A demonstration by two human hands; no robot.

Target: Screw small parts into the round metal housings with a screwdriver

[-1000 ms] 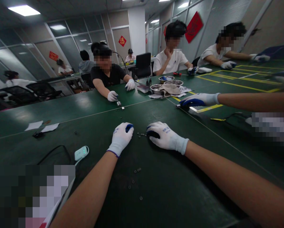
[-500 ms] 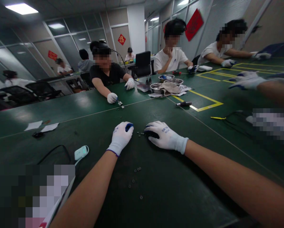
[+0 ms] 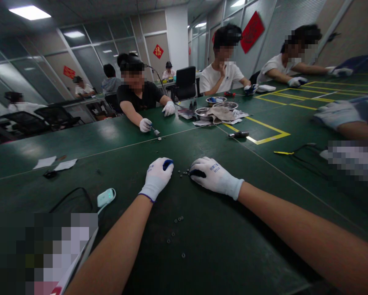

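Note:
My left hand (image 3: 158, 176), in a white glove with blue on the finger side, rests curled on the green table. Its fingers are bent inward, and anything inside them is hidden. Just to its right lie several small metal rings that look like nuts (image 3: 180, 175). On the far side of them is my right hand (image 3: 213, 174), gloved alike, palm down with its fingers curled and fingertips at the edge of the rings. Whether it grips one I cannot make out. More loose rings (image 3: 179, 219) are scattered nearer me, between my forearms.
Across the green table (image 3: 233, 237) a co-worker's gloved hand (image 3: 145, 125) holds a tool with a metal head. Metal bowls (image 3: 204, 114) and a cloth stand behind a dark-handled tool (image 3: 239, 134). At left is a pale blue device (image 3: 105, 198) with a cable; another person's gloved hand (image 3: 340, 114) is at right.
My right hand's fingers have drawn in slightly, and one more ring shows beside its fingertips. My left hand stays put. The other person's hand at right has shifted right and down.

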